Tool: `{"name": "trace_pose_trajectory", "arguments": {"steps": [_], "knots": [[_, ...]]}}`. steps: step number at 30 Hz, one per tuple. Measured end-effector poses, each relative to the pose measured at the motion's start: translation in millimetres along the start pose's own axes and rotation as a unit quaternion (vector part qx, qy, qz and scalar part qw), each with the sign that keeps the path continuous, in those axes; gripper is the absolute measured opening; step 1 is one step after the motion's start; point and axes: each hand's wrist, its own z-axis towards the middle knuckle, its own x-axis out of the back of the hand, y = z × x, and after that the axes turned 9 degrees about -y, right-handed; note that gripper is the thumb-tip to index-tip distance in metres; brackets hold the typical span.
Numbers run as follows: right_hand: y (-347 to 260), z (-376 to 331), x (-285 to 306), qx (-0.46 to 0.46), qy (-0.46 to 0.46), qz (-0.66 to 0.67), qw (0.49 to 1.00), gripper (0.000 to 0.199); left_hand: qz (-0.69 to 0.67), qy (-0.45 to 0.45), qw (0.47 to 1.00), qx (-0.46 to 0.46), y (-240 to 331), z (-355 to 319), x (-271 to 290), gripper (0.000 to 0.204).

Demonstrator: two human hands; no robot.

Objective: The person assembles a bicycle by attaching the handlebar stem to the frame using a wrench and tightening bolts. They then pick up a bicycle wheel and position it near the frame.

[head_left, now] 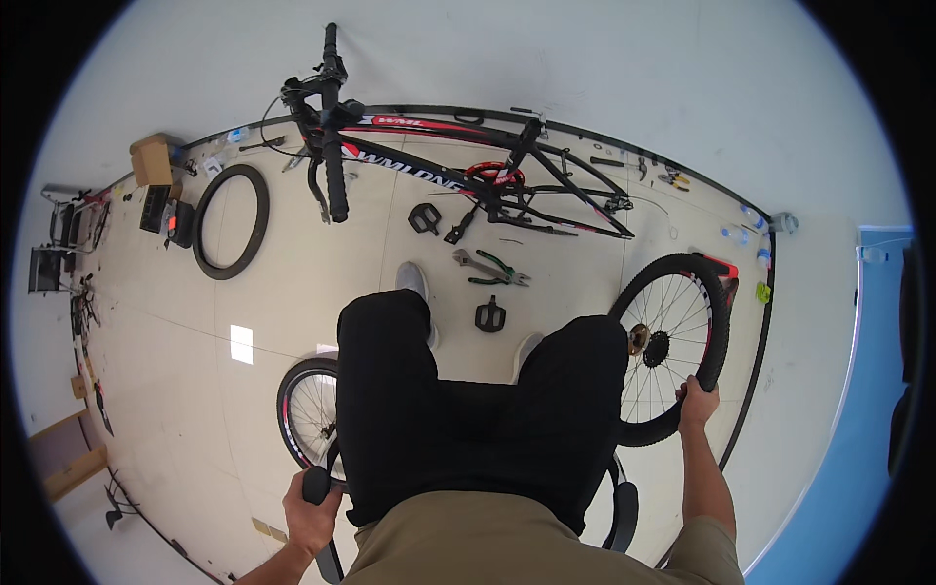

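Note:
My right hand is closed round the tyre of a bicycle wheel, which stands beside my right knee with its sprocket cluster showing. On my left, my left hand is wrapped about the front end of a black chair armrest; some of its fingers are hidden. Just beyond that hand is a second wheel, partly covered by my left leg. Ahead of my feet lie an adjustable wrench, green-handled pliers and two black pedals.
A black and red bicycle frame with handlebars leans along the far wall. Left of it lies a loose tyre near an opened cardboard box. Plastic bottles and small tools line the wall at far right.

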Motion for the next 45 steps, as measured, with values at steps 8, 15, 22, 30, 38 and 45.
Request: {"name": "trace_pose_trajectory", "arguments": {"steps": [8,15,22,30,38,45], "knots": [[-10.5,7.3,-1.1,-0.017,-0.005,-0.012,1.000,0.015,0.027,-0.003,1.000,0.009,-3.0,-4.6,-0.9,0.050],[-28.1,23.6,2.3,-0.029,-0.023,-0.045,0.998,0.016,0.055,-0.010,0.997,0.051,21.8,-16.2,-5.0,0.051],[-49.6,29.8,0.1,-0.038,-0.042,-0.070,0.996,0.016,0.081,0.008,0.996,0.032,12.0,-35.2,-18.9,0.045],[-54.7,14.4,-3.1,-0.043,-0.057,-0.067,0.995,0.016,0.027,0.024,0.997,0.062,-43.0,-67.5,-33.7,0.042],[-32.6,9.2,8.6,-0.010,-0.061,-0.057,0.996,0.017,-0.006,0.036,0.999,0.036,-90.1,-105.7,-41.6,0.042],[-18.4,10.2,7.9,0.087,-0.046,-0.131,0.986,0.018,0.044,0.045,0.997,0.036,-102.9,-127.5,-30.6,0.045]]}}
